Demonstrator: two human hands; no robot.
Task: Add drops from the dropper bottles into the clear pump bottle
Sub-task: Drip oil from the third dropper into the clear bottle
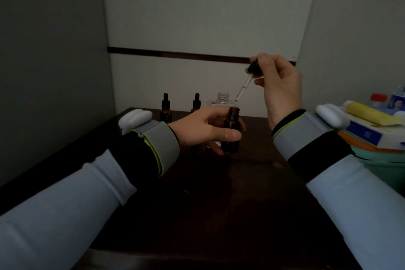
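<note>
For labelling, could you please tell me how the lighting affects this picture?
Head view: dim throughout; the dark brown tabletop is nearly black; the amber glass bottle in the left hand is almost a silhouette; the clear glass pipette in the right hand shows against the pale wall.

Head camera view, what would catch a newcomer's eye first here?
At centre, the right hand pinches a dropper by its black bulb, its glass tip slanting down toward the mouth of the open amber bottle that the left hand grips. Just behind stands the clear pump bottle, pump off, with two capped dropper bottles to its left at the back of the dark table.
</note>
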